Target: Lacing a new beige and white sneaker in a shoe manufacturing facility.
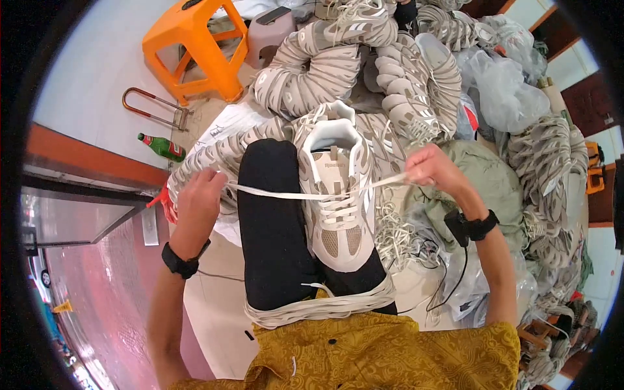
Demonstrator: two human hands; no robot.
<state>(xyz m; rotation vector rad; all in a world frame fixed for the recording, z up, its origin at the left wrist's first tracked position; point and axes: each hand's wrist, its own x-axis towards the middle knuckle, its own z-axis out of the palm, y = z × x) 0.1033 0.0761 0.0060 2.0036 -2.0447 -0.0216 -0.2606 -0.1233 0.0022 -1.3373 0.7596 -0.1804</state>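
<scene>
Nearest the viewer, a mustard-yellow patterned shirt (390, 344) is noted, with a looped hank of off-white cord-like laces (312, 312) lying across the lap just beyond it. Black-trousered legs (272, 221) extend forward. A beige-and-white sports shoe with mesh toe panels (338, 250) rests upon the right leg, toe toward the wearer. Its off-white flat lace (276, 194) criss-crosses over the tongue and runs out to both sides. The left hand's (200, 195) grip is closed on the left length; the right hand's (429, 166) grip is closed in a fist on the other. Right of the shoe, a tangled heap of pale laces (394, 235) lies on the floor. Farther off are a green glass bottle (161, 147), curved rows of nested beige shoes (312, 71) and an orange plastic stool (195, 49).
</scene>
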